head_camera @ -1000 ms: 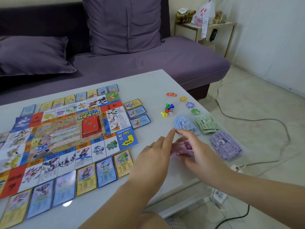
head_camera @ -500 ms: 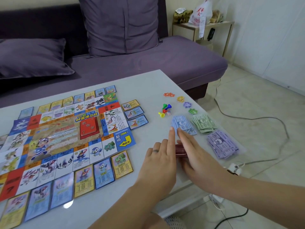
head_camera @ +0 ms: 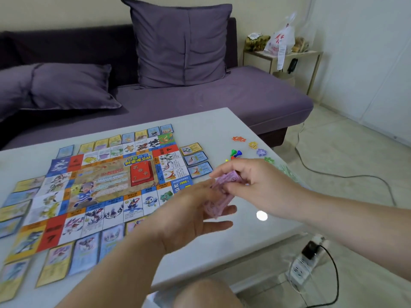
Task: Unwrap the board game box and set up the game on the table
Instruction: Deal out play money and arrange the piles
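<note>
The paper game board lies spread on the white table, ringed by property cards, with a red card deck at its centre. Above the table's near right part, both hands hold a stack of pink play money. My right hand pinches the stack's top end from the right. My left hand supports it from below with the fingers spread under it. Coloured pawns and star tokens lie beyond the hands; the other money piles are mostly hidden behind my right hand.
A purple sofa with cushions runs behind the table. A side table with bags stands at the far right. On the floor to the right are a cable and a power strip near the table's corner.
Both hands have lifted the pink money stack off the table and raised it. The camera has tilted up, so the scene sits lower in the frame.
</note>
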